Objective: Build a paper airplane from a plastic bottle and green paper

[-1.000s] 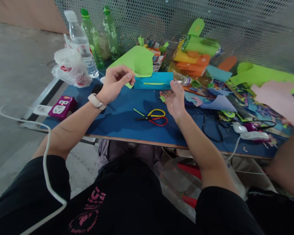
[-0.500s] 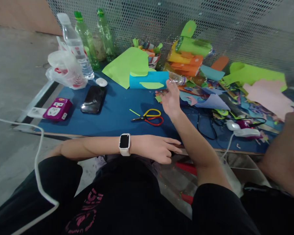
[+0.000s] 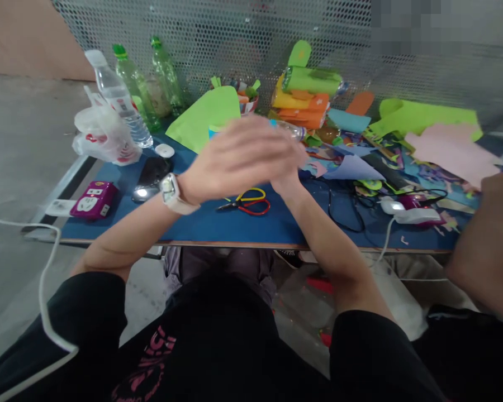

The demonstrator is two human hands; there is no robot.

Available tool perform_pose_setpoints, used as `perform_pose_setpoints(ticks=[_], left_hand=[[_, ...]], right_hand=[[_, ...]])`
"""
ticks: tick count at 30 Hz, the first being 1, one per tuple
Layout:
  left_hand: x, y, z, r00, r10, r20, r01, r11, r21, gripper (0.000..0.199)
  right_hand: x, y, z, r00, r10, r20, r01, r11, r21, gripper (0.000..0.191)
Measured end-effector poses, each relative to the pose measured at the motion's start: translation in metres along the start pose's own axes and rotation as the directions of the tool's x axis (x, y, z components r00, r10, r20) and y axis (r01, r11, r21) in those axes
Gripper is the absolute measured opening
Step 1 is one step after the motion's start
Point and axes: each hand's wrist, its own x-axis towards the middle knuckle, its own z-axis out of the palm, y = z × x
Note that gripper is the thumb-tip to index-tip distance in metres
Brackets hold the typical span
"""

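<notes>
My left hand (image 3: 245, 153), wearing a white watch (image 3: 170, 190) on the wrist, is stretched out over the table with its fingers extended and blurred. It crosses in front of my right hand (image 3: 284, 181), whose fingers are hidden behind it. Beneath and behind both hands lies a plastic bottle wrapped in blue paper (image 3: 212, 130); only its ends show. Whether the right hand touches the bottle is hidden. Nearer to me, a pair of scissors (image 3: 243, 204) with one yellow and one red handle rests on the table. A green paper sheet (image 3: 205, 114) lies just beyond.
At the left stand a clear water bottle (image 3: 123, 103), green bottles (image 3: 167, 78), a plastic bag (image 3: 104, 137), a black phone (image 3: 150, 177) and a purple power socket (image 3: 94, 200). Paper-wrapped bottles (image 3: 312, 81) and scraps (image 3: 427, 173) lie right. Another person's arm (image 3: 488, 245) is at the right edge.
My left arm has risen from the table's front edge and moved forward over the blue-wrapped bottle, now covering most of it and my right hand's fingers. The view has shifted slightly.
</notes>
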Motion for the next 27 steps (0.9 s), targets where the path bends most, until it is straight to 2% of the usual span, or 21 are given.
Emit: perform_pose_setpoints(ticks=[2,3,4,6,8,11,14,17,20,24,27], left_hand=[[-0.024,-0.035,-0.015,0.981,-0.081,-0.176,0.108,0.982,0.153,0.086],[-0.039,-0.051,-0.016,0.976,-0.120,-0.179,0.154,0.970,0.190,0.090],[-0.056,-0.066,-0.015,0.971,-0.167,-0.169,0.202,0.955,0.217,0.084],[-0.088,-0.088,-0.004,0.949,-0.276,-0.154,0.306,0.923,0.235,0.056],[-0.112,-0.098,0.009,0.918,-0.371,-0.143,0.392,0.903,0.176,0.038],[-0.125,-0.097,0.022,0.862,-0.484,-0.148,0.499,0.862,0.089,0.024],[-0.122,-0.090,0.025,0.798,-0.572,-0.191,0.598,0.790,0.135,0.018],[-0.121,-0.086,0.028,0.794,-0.576,-0.196,0.608,0.755,0.246,0.017],[-0.125,-0.083,0.034,0.782,-0.593,-0.191,0.622,0.732,0.276,0.017],[-0.127,-0.077,0.043,0.736,-0.643,-0.212,0.677,0.705,0.210,0.024],[-0.127,-0.073,0.047,0.731,-0.660,-0.173,0.680,0.728,0.092,0.035]], right_hand=[[-0.003,-0.006,0.006,0.997,0.030,-0.074,-0.035,0.997,-0.068,0.072],[-0.006,-0.010,0.011,0.994,0.047,-0.103,-0.061,0.989,-0.138,0.076],[-0.009,-0.015,0.016,0.991,0.060,-0.119,-0.081,0.979,-0.186,0.080],[-0.016,-0.022,0.024,0.988,0.073,-0.135,-0.102,0.970,-0.221,0.084],[-0.022,-0.024,0.028,0.987,0.079,-0.143,-0.109,0.971,-0.212,0.086],[-0.024,-0.017,0.027,0.986,0.089,-0.143,-0.117,0.972,-0.201,0.088],[-0.023,-0.009,0.023,0.987,0.078,-0.139,-0.104,0.975,-0.195,0.085],[-0.023,-0.007,0.021,0.986,0.055,-0.160,-0.084,0.980,-0.182,0.082],[-0.025,-0.012,0.021,0.986,0.034,-0.161,-0.065,0.980,-0.191,0.083],[-0.027,-0.020,0.023,0.992,0.010,-0.129,-0.042,0.969,-0.245,0.085],[-0.027,-0.022,0.022,0.990,0.022,-0.136,-0.063,0.951,-0.304,0.083]])
